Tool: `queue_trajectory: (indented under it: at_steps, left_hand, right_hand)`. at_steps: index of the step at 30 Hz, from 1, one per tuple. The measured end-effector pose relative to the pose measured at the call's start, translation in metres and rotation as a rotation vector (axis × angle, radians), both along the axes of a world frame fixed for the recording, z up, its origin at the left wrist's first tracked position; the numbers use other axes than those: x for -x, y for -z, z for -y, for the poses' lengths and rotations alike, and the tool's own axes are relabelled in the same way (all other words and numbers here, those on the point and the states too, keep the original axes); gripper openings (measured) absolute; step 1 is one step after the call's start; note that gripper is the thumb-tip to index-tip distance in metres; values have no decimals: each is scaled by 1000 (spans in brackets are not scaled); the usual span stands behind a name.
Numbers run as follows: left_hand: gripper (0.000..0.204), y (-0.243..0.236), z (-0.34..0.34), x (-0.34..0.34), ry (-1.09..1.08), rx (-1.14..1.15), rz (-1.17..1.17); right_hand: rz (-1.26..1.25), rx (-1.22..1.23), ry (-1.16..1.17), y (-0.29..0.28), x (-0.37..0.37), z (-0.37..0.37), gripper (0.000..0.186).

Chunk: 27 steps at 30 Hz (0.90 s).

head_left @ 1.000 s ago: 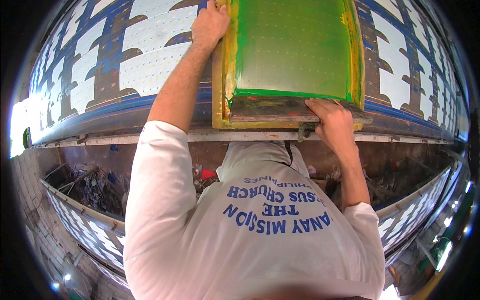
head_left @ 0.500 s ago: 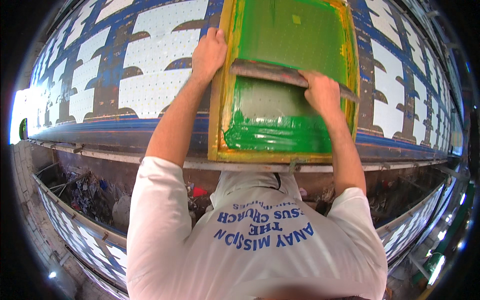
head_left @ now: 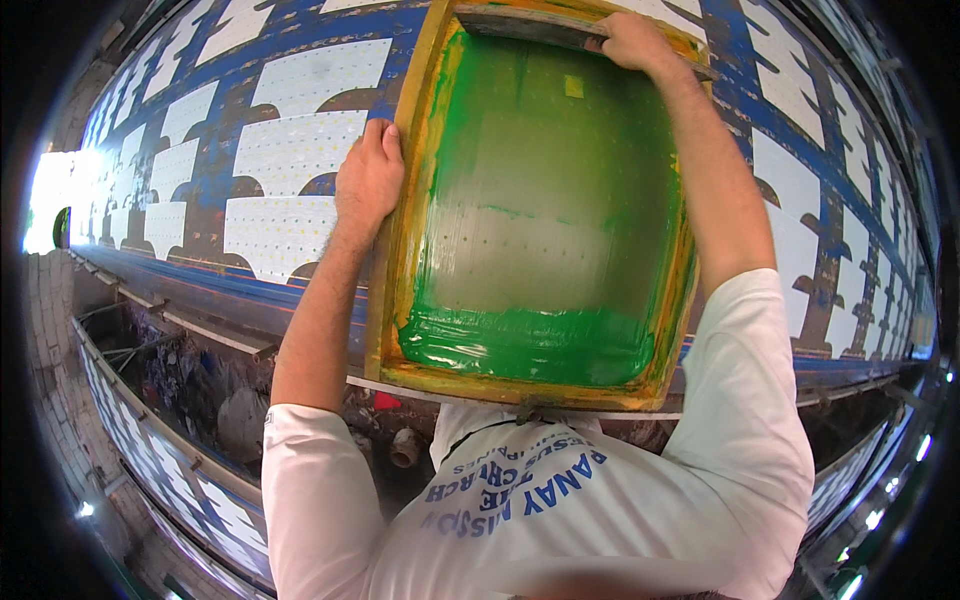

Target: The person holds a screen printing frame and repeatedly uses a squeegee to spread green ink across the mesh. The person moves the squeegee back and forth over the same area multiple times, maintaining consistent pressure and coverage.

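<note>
A screen-printing frame (head_left: pixel 383 330) with yellow-stained wooden sides lies on the long table in front of me. My left hand (head_left: pixel 370 175) holds its left side with curled fingers. At the far end of the frame, my right hand (head_left: pixel 637 45) grips a long dark squeegee (head_left: pixel 530 27), which spans most of the frame's width. Thick green ink (head_left: pixel 530 345) is pooled along the near end. The mesh (head_left: pixel 520 240) between looks pale and translucent, with a small yellowish square patch (head_left: pixel 573 86) near the squeegee.
White dotted fabric pieces (head_left: pixel 285 230) with curved cut-outs lie in rows on the blue and dark table (head_left: pixel 320 310), on both sides of the frame. A metal rail (head_left: pixel 210 330) runs along its near edge. Behind me stands another table with similar white pieces (head_left: pixel 220 510).
The squeegee in my right hand has moved from mid-screen to the far end. My view has shifted, so the frame sits lower in the picture. My left hand stays at its left side.
</note>
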<state>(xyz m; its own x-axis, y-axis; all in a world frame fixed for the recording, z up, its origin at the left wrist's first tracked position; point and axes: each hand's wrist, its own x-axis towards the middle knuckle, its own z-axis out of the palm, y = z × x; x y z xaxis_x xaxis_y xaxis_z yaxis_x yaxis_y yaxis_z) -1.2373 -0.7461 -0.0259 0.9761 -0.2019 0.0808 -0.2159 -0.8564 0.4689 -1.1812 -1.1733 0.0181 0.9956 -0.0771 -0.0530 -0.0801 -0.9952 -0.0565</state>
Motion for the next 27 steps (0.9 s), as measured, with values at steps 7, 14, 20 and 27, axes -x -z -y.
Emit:
queue_trajectory:
  at_steps: [7,14,20,27]
  left_hand:
    - [39,-3,4,6,-46,-58,6]
    - [39,2,1,0,-12,-52,47]
    - [42,9,-3,-6,32,15,68]
    - [46,12,-9,-9,61,82,24]
  right_hand:
    - [-1,5,-16,7,-50,27,32]
    - [-85,-116,-38,-6,-14,-1,31]
    - [-119,-152,-60,-8,117,-75,27]
    - [-106,-204,68,-13,311,-193,30]
